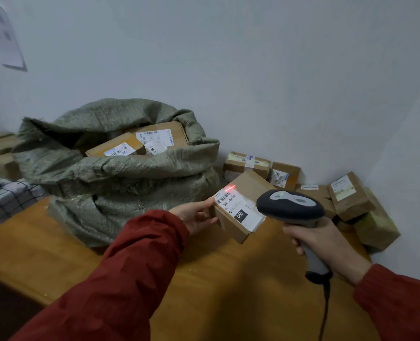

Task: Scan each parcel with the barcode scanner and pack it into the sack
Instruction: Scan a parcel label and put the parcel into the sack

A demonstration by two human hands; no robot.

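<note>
Parcel is held tilted over the tabletop, just right of the sack, with your left hand fingers clamped on its near-left corner and your right hand fingers wrapped round the scanner grip. Red line sits at the far edge of the label and looks to clip only part of the barcode, so expect a no-read unless you aim lower. Corner-only grip could let the box pivot and slip on the swing to the sack.
</note>
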